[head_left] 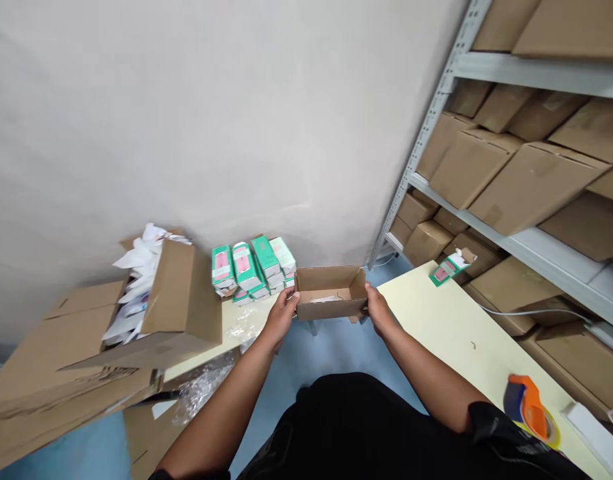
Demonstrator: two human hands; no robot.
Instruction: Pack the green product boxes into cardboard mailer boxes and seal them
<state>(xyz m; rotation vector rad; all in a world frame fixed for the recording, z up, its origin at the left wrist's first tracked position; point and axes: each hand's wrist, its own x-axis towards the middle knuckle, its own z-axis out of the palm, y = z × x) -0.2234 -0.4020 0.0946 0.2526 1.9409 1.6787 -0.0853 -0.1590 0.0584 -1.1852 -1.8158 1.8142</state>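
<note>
Between my two hands is a small open cardboard box (331, 309), its long side facing me. Its inside shows, with a small whitish piece and a dark scrap on the bottom. My left hand (282, 315) grips the left end, thumb over the rim. At the right end my right hand (379, 309) is closed on the box; some of its fingers are hidden behind the cardboard. Just left of the box, several green and white cartons (246, 265) are stacked on a pale table (229, 328) against the wall.
A large open carton (169, 293) full of white packets stands at the left. On the right-hand table (421, 310) are an opened green carton (449, 268) and an orange tape dispenser (534, 408). Metal shelving (511, 247) with brown boxes rises at the right. Clear plastic wrap (204, 388) hangs lower left.
</note>
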